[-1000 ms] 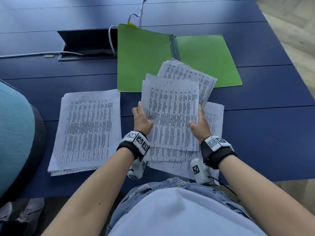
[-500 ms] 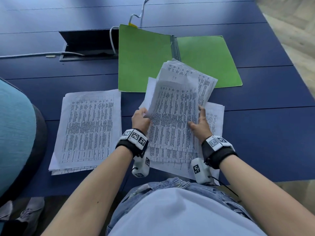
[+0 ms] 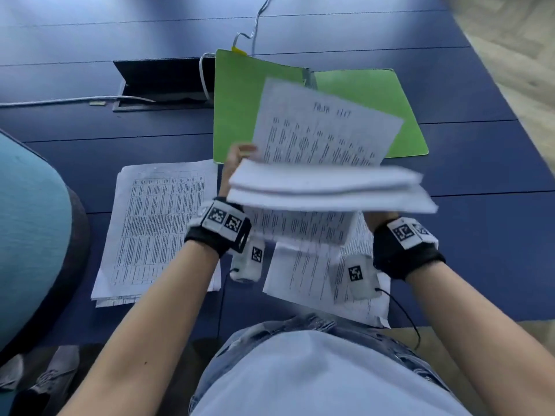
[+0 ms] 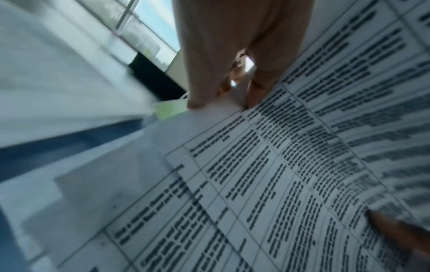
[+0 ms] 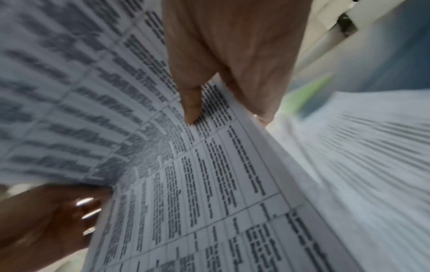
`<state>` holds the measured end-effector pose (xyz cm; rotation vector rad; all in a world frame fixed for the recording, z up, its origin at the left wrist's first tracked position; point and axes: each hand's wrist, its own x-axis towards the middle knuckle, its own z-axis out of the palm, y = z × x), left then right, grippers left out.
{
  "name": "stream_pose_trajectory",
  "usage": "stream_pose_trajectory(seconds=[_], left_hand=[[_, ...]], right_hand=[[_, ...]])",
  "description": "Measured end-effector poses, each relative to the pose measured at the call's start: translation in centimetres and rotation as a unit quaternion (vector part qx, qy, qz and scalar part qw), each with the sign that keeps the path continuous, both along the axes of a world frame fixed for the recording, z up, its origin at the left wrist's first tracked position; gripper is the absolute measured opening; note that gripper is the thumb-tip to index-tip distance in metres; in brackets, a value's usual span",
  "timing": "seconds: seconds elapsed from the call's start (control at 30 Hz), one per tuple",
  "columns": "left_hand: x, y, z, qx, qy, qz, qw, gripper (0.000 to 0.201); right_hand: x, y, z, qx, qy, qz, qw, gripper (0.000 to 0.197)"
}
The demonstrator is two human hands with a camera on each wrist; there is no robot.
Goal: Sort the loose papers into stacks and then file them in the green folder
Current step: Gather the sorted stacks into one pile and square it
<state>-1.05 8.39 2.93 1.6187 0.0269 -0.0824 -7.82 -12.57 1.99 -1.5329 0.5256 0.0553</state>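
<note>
Now the left hand and right hand each pinch a side edge of the paper bundle, lifted mid-frame above the blue worktop. Behind it, the green folder lies open.

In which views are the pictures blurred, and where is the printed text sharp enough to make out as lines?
Head view: the lifted bundle of papers is smeared by motion, while the stack on the table is sharper. Left wrist view: table lines are crisp near the left hand, left side blurred. Right wrist view: sharp by the right hand, edges smeared.
</note>
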Motion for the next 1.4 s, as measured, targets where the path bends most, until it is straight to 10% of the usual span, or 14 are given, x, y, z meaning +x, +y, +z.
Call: stream_pose_trajectory(seconds=[0.1, 0.23, 0.47, 1.17, 1.4], left_hand=[[1.2, -0.3, 4.2, -0.089, -0.074, 0.006, 0.993, 0.057], [2.0, -0.3, 8.0, -0.031, -0.118, 0.069, 0.990, 0.027], [0.9, -1.3, 10.4, -0.030, -0.213, 0.148, 0.965, 0.008], [-1.0, 2.0, 6.7, -0.153, -0.107, 0.031, 0.982, 0.025], [-1.7, 2.0, 2.9, 0.005, 0.010, 0.022, 1.000, 0.030]], right_hand=[[2.4, 0.8, 3.9, -0.094, -0.166, -0.100, 0.976, 0.004], [3.9, 1.7, 8.8, -0.172, -0.262, -0.120, 0.942, 0.026], [2.8, 3.9, 11.4, -0.179, -0.391, -0.150, 0.890, 0.007], [1.0, 4.6, 7.7, -0.061, -0.303, -0.139, 0.941, 0.011], [0.5, 6.1, 4.5, -0.063, -0.213, -0.116, 0.968, 0.011]])
